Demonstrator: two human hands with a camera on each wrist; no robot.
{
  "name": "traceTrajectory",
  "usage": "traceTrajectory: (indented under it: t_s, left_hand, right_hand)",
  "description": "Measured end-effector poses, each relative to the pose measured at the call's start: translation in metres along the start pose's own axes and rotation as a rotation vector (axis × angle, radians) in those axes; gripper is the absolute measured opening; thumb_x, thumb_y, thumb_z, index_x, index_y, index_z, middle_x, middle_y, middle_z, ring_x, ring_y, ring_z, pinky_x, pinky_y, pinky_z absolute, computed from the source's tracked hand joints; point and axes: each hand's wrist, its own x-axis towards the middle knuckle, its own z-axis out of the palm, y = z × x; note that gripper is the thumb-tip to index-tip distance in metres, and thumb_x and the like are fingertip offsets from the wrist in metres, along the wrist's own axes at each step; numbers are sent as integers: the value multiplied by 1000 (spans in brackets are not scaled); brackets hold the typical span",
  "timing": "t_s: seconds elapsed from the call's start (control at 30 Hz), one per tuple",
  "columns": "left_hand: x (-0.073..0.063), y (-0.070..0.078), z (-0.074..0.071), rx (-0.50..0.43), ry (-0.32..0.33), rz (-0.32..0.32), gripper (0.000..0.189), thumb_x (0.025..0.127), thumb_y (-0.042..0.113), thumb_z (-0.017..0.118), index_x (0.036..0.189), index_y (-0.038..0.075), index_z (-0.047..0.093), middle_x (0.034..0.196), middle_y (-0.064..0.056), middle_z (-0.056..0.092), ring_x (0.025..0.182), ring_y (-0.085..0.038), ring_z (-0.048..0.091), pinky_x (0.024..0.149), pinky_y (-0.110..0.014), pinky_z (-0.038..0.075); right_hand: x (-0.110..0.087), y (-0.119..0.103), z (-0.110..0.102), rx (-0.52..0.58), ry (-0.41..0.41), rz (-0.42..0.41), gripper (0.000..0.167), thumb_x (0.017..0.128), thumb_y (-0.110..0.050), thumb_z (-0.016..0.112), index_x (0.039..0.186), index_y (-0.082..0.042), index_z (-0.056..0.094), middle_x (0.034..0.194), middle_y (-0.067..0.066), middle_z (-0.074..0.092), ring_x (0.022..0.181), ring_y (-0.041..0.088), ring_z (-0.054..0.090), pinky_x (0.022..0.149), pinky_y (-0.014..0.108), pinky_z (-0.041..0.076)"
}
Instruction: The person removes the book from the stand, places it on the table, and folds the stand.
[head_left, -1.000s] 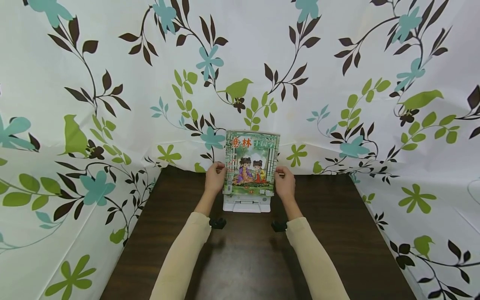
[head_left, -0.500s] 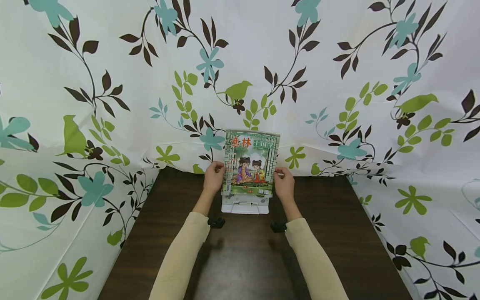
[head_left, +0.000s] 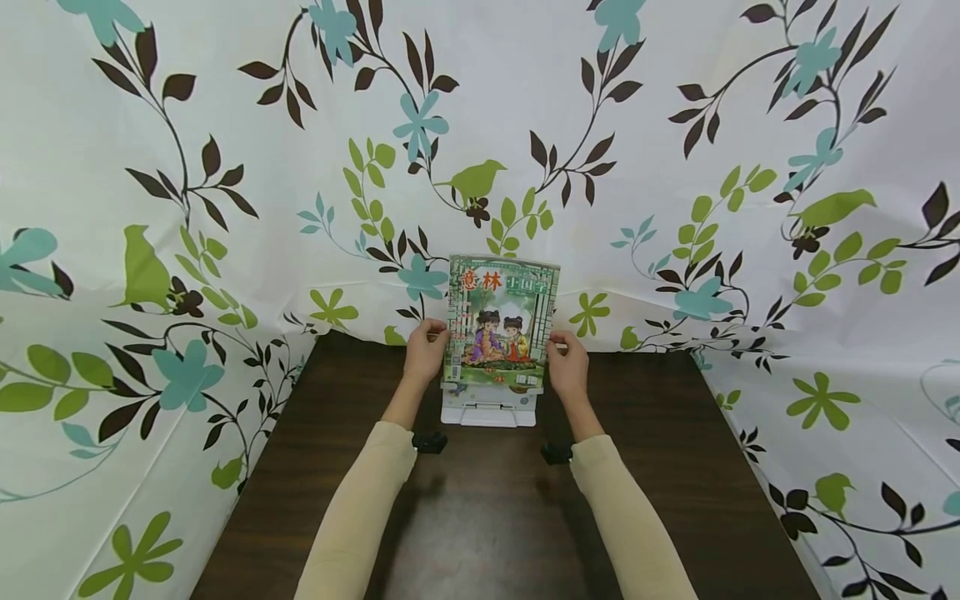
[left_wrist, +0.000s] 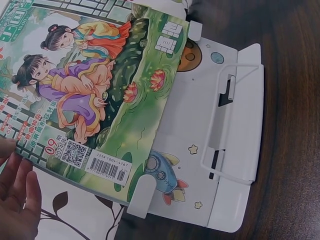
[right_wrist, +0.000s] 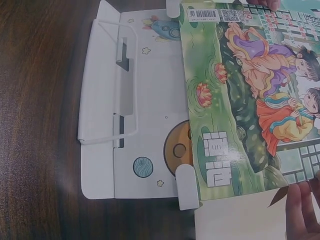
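Note:
A green magazine with two cartoon children on its cover leans on a white book stand near the table's far edge. My left hand pinches the magazine's left side edge; my right hand holds the opposite edge. In the left wrist view, the stand's lower panel shows a rocket and planet print below the magazine. A white clip overlaps one lower corner of the cover, and another clip sits by the other corner in the right wrist view. Most of the stand's back is hidden.
The dark wooden table ends just behind the stand. A white sheet printed with leaves, flowers and birds hangs behind and along both sides. A wire bracket lies folded on the stand's base ledge.
The magazine has risen very slightly against the stand, so a little more of the printed panel shows below it. Both hands keep their hold on its side edges.

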Motion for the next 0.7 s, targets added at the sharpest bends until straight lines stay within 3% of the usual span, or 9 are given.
traceTrajectory:
  t_s: [0.4, 0.7]
  left_hand:
    - [1, 7, -2, -2, -20, 38, 22, 110, 16, 61, 124, 0, 66, 125, -22, 67, 118, -36, 63, 102, -52, 52]
    - [2, 15, -1, -11, -31, 43, 21, 111, 16, 59, 124, 0, 64, 125, -22, 66, 119, -37, 62, 105, -53, 51]
  right_hand:
    - [-1, -4, -4, 15, 8, -14, 21, 108, -13, 65, 126, -6, 73, 128, 16, 70, 107, 36, 70, 82, 42, 55]
    - [-3, -11, -8, 51, 17, -16, 22, 109, -17, 64, 126, -6, 72, 126, 17, 69, 109, 34, 68, 85, 43, 54]
